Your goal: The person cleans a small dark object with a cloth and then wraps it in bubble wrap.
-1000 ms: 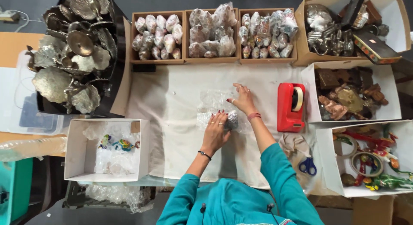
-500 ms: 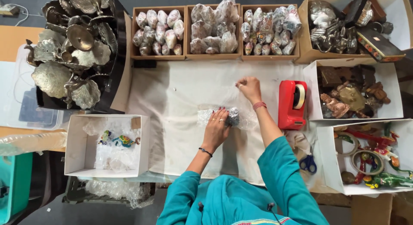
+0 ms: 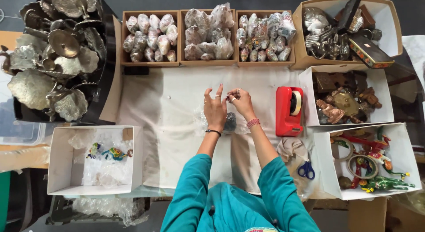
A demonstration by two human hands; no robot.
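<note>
A small dark object [image 3: 230, 122] lies half wrapped in a sheet of clear bubble wrap [image 3: 200, 119] on the white cloth [image 3: 168, 99]. My left hand [image 3: 214, 109] rests flat over the wrap with its fingers spread and raised. My right hand [image 3: 240, 101] is just to the right of it, pinching an edge of the bubble wrap between its fingertips above the object. Both hands touch over the bundle.
A red tape dispenser [image 3: 288, 110] stands right of the hands, blue scissors [image 3: 306, 170] nearer me. Three wooden boxes of wrapped items [image 3: 208, 35] line the far edge. Cardboard and white boxes of figurines [image 3: 349, 99] sit right, metal leaf pieces [image 3: 48, 59] left, a white box [image 3: 95, 159] front left.
My right hand came back from the far side of the cloth, drawing the wrap over the object. My left hand slid up from pressing the bundle and its fingers lifted.
</note>
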